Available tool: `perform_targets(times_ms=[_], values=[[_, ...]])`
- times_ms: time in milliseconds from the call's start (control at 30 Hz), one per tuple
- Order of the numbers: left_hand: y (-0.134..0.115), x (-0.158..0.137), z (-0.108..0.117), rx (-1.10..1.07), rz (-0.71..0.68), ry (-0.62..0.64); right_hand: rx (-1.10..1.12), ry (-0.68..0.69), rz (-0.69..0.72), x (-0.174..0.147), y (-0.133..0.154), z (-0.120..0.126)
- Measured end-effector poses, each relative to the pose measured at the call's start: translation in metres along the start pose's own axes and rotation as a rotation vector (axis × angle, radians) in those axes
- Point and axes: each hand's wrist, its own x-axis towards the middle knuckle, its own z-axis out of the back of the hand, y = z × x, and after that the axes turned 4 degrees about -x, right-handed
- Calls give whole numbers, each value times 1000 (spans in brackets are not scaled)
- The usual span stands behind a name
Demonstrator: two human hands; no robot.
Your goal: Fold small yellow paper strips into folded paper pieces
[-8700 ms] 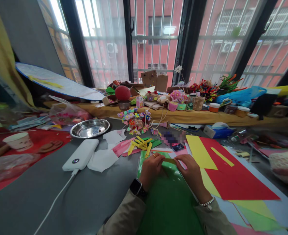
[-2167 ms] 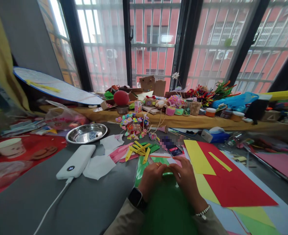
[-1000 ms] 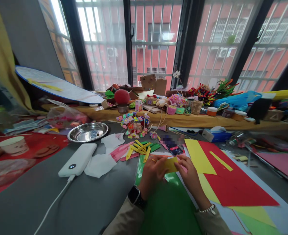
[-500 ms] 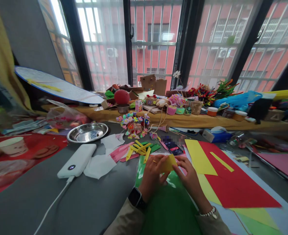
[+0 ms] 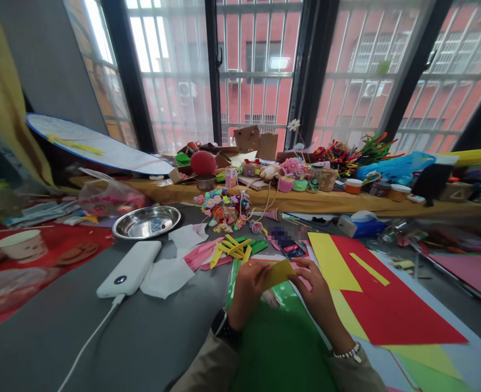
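Between my two hands is a small piece of yellow paper [image 5: 279,274], held up above a glossy green sheet [image 5: 289,337]. My left hand [image 5: 247,288] pinches its left edge, with a dark smartwatch on the wrist. On the other side, my right hand [image 5: 314,288] grips the right edge between thumb and fingers; a beaded bracelet circles that wrist. Just beyond my left hand lies a pile of folded yellow paper strips [image 5: 234,249] over green and pink paper. A phone [image 5: 291,247] rests behind the yellow piece.
To the right, yellow paper [image 5: 334,261] overlaps a red sheet [image 5: 403,305]. A white power bank [image 5: 129,269] with a cable, white paper scraps [image 5: 166,277] and a metal plate [image 5: 146,222] sit on the left. Flower crafts [image 5: 224,209] and a tissue box [image 5: 360,226] stand farther back.
My left fingers have shifted toward the paper's left edge, and more of its yellow face now shows. The right hand stays on the right edge.
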Motion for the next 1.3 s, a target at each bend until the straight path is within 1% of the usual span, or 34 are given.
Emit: perform_targets(times_ms=[33,67,133,167,233,367,533,633,800,867,1000,1067,1167,1233,1300], values=[[0,0,-1,42,-29,-12,-17,-26,10,0,0,0],[1,-1,-3,82,-98,-20,-28,-40,17,0,0,-1],[3,-3,-7,142,-238,-32,-30,-30,44,-1,0,-2],[4,-4,-9,157,-290,-17,-40,-14,83,-1,0,-3],[5,-4,-11,174,-331,-5,-72,6,133,-2,0,-5],[6,-3,-9,163,-268,6,-122,-36,124,-2,-1,-5],[10,-2,-4,219,-186,-17,-206,-96,51,-1,-5,0],[11,-4,-6,261,-218,-31,-246,-93,69,-1,-5,-1],[9,-6,-10,288,-326,-11,-285,-48,177,-3,-5,-7],[9,-5,-10,284,-306,-18,-304,-59,185,-3,-6,-8],[9,-4,-6,282,-187,-44,-321,-112,163,-3,-9,-6],[8,-3,-4,280,-152,-67,-315,-132,151,-2,-11,-5],[7,-3,-2,275,-127,-110,-304,-144,127,-2,-11,-4],[7,-4,-2,268,-128,-136,-308,-123,137,-3,-10,-5],[8,-4,-4,252,-162,-120,-319,-89,166,-3,-9,-6]])
